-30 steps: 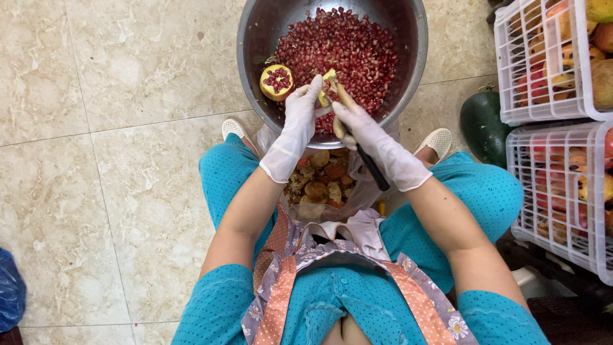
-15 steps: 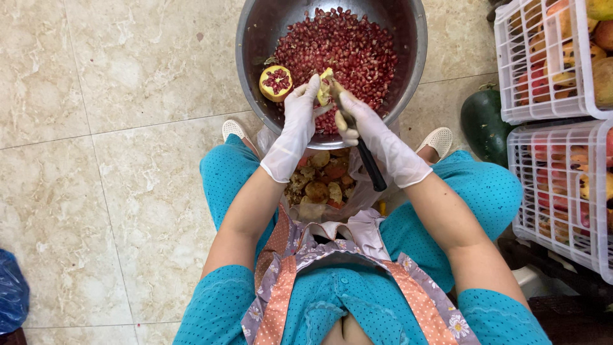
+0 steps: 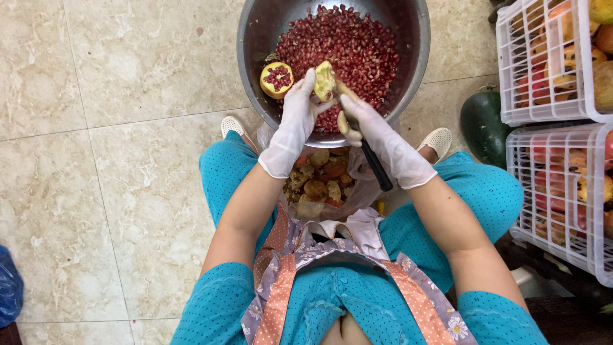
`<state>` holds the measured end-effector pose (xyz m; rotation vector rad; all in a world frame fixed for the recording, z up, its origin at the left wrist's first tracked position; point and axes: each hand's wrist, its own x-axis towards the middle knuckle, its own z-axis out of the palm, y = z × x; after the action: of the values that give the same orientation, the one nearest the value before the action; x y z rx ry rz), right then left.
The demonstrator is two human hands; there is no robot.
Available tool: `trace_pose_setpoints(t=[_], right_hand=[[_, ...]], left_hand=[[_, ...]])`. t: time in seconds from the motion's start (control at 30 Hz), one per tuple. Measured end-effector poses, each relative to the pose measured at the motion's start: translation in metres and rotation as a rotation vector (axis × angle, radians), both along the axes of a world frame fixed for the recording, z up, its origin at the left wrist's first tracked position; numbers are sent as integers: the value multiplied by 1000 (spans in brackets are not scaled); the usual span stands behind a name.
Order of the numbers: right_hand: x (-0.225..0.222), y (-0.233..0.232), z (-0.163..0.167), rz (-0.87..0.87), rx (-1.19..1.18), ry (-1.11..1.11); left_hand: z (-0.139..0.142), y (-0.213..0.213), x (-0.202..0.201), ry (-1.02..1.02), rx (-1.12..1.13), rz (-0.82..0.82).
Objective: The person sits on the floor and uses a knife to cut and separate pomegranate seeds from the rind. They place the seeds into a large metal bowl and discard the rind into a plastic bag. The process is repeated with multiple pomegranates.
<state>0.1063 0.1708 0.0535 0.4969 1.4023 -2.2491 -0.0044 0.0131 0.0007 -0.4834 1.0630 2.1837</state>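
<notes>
A large steel bowl (image 3: pixel 415 57) on the floor holds a heap of red pomegranate seeds (image 3: pixel 348 48) and one cut pomegranate half (image 3: pixel 276 78) at its left side. Over the bowl's near rim, my left hand (image 3: pixel 295 121), in a white glove, grips a yellowish pomegranate piece (image 3: pixel 324 80). My right hand (image 3: pixel 383 137), also gloved, holds a black-handled knife (image 3: pixel 375 165) with its tip against that piece. Both hands touch above the seeds.
A clear plastic bag of pomegranate peels (image 3: pixel 319 182) lies between my feet. White plastic crates of fruit (image 3: pixel 555 70) stand stacked at the right, with a dark green melon (image 3: pixel 483 124) beside them. A blue bag (image 3: pixel 9 287) sits at the far left on the tiled floor.
My hands stay over the bowl's near rim. The fingers shift slightly around the pomegranate piece; the knife stays against it.
</notes>
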Motion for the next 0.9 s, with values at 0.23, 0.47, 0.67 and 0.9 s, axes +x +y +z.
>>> trace_pose_setpoints(t=[0.23,0.47,0.67,0.9], right_hand=[[-1,-14,8,83,227,54],[-1,-14,19,-5,101,20],[-1,-13,30,36,145,3],[-6,1,39,-82,24,31]], left_hand=[[-3,-6,-6,10,68,-25],[-7,-4,-3,47,-9,5],[-4,-2,-1,98,-70,14],[11,-10,0,86,11,-162]])
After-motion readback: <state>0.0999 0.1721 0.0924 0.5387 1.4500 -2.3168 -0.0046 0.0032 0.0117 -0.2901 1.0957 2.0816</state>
